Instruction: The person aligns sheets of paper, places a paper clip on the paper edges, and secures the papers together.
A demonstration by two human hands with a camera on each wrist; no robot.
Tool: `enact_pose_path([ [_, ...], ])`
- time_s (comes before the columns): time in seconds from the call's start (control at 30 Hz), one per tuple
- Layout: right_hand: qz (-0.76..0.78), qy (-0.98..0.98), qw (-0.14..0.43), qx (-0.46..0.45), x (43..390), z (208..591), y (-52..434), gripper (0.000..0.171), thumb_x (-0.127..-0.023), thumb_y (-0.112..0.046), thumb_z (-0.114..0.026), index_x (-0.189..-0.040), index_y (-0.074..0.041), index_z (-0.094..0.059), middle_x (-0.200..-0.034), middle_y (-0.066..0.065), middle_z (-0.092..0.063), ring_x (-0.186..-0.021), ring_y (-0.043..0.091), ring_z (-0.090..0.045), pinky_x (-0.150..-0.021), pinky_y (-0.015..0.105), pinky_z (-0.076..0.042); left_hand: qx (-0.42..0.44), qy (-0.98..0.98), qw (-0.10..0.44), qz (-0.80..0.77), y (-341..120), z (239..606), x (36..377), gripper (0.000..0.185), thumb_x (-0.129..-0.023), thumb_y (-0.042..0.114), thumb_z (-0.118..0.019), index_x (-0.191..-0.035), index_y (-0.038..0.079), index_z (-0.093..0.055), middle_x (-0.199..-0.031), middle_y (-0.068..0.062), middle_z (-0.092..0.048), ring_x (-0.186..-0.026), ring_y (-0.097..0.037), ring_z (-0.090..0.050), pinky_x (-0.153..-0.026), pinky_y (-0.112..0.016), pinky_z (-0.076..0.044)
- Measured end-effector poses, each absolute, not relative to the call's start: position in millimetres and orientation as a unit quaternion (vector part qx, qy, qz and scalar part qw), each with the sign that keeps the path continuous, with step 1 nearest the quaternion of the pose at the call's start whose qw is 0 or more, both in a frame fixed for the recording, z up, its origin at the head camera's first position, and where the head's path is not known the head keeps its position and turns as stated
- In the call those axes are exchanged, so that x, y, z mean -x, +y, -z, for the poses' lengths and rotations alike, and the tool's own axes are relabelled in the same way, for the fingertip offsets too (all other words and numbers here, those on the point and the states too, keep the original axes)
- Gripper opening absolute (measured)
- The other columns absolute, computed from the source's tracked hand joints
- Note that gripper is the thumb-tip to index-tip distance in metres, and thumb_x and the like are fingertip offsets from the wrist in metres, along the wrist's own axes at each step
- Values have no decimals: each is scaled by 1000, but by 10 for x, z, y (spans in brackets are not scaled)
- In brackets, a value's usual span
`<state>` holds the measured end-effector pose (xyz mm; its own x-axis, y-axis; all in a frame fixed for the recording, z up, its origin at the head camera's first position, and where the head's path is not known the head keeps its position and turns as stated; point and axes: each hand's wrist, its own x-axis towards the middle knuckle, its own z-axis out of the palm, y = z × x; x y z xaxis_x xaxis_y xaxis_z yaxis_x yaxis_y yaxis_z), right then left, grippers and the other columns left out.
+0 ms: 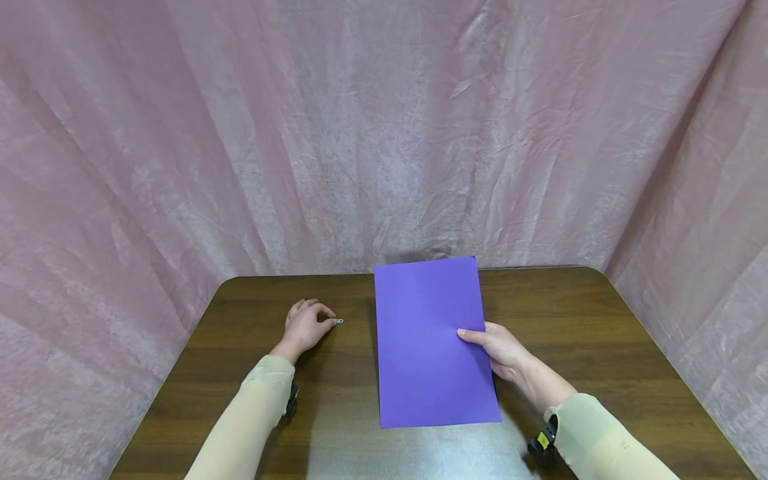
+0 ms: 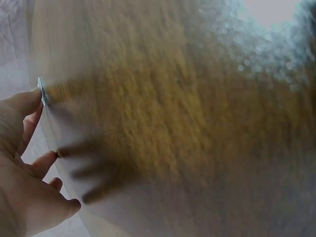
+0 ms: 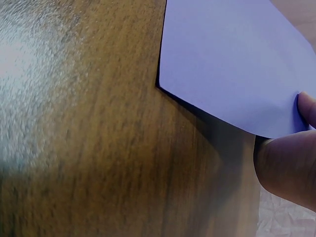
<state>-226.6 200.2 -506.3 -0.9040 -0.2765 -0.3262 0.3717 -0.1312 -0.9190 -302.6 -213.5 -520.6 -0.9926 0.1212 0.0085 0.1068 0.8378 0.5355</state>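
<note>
The right hand (image 1: 503,350) is pinching the right edge of a purple sheet of paper (image 1: 429,340), thumb on top, lifting that side slightly off the wooden bench (image 1: 570,313), probably to keep it steady and within reach. The left hand (image 1: 305,325) is resting left of the sheet, its fingers (image 1: 324,312) nipping a small metal paper clip (image 1: 339,321) against the bench.

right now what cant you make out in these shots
- Paper clip at the left hand: too small in the head view, blurred in the left wrist view.
- Right hand fingers under the purple sheet: hidden by the sheet.
- Table near edge: cut off by the frame.
</note>
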Motion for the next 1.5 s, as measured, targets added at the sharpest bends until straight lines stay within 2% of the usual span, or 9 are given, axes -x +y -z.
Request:
enact_pose_path([
  [0.5,748,626,214,-46,2259,5065,1990,22,-101,-17,-65,-119,-3,-62,-93,8,-76,-84,23,-74,-74,40,-60,-44,960,16,-278,-2106,5200,3011,15,-97,28,-71,-105,15,-73,-157,-24,-38,-149,-51,-16,-119,-64,-10],
  [1.03,748,626,214,-47,2257,5085,1984,20,-101,-17,-66,-116,-4,-63,-92,8,-76,-83,22,-74,-73,39,-60,-42,959,25,-279,-2130,5212,3026,14,-97,28,-71,-102,15,-75,-159,-24,-35,-147,-52,-19,-117,-67,-12],
  [1.27,749,625,213,-51,2254,5093,1985,19,-100,-16,-66,-115,-5,-63,-92,7,-76,-83,22,-74,-73,39,-60,-37,962,27,-270,-2170,5223,3043,15,-97,32,-71,-101,19,-76,-160,-22,-34,-148,-50,-17,-114,-74,-1],
  [1.5,751,624,212,-50,2250,5086,1987,17,-101,-16,-65,-114,-5,-63,-92,7,-76,-83,22,-74,-73,39,-60,-39,961,28,-274,-2188,5237,3056,13,-97,33,-71,-100,20,-75,-161,-22,-33,-148,-50,-17,-114,-74,-1],
])
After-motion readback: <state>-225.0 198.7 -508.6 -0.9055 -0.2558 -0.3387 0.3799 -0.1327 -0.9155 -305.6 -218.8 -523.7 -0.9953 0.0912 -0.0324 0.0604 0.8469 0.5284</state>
